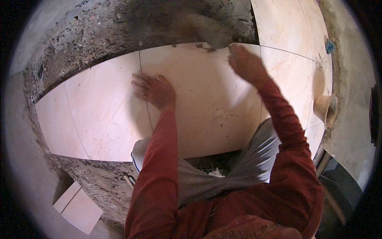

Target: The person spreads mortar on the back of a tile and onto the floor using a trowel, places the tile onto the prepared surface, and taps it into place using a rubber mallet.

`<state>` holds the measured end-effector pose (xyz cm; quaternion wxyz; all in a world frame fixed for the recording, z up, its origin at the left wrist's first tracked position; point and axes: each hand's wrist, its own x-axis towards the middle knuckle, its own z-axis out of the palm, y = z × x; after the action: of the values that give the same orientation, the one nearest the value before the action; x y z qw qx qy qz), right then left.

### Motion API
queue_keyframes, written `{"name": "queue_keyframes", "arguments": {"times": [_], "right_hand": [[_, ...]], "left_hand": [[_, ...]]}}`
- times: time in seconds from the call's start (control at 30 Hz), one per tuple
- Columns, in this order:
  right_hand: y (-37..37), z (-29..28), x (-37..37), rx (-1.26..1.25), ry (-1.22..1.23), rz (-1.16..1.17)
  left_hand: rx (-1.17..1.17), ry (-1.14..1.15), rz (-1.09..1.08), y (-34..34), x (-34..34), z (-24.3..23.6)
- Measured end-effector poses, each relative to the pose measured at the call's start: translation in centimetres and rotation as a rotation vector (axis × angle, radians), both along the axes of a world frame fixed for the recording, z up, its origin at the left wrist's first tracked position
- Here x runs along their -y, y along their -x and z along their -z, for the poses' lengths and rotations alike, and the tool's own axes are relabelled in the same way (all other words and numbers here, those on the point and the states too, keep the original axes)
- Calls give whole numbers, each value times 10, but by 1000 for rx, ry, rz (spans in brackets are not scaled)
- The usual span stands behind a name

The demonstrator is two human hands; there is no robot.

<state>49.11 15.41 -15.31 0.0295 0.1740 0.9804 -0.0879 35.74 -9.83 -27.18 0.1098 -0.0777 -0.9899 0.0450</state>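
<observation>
Left of centre, the left hand (156, 91) spread its empty fingers over the side seam (149, 115) of a pale floor tile (207, 103) in mid-frame. Upper right of centre, the right hand (247, 65) was near its top edge, finger grip unclear.

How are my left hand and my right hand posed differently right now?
Your left hand is spread open, while your right hand looks more bunched. The left hand lies across a joint between tiles; the right hand is at the middle tile's far edge. Both are bare, below red sleeves.
</observation>
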Motion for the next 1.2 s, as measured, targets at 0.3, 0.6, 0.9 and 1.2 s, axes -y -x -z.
{"name": "queue_keyframes", "arguments": {"times": [0.3,0.6,0.9,1.2], "right_hand": [[-34,31,-54,130,-273,106],[-61,-45,-103,37,688,660],[-84,-55,-114,438,826,833],[-44,41,-32,-292,1595,878]], "left_hand": [[2,2,37,-3,5,3],[-2,70,10,-2,6,3],[69,14,-1,-1,0,-1],[43,-14,-7,1,5,-7]]}}
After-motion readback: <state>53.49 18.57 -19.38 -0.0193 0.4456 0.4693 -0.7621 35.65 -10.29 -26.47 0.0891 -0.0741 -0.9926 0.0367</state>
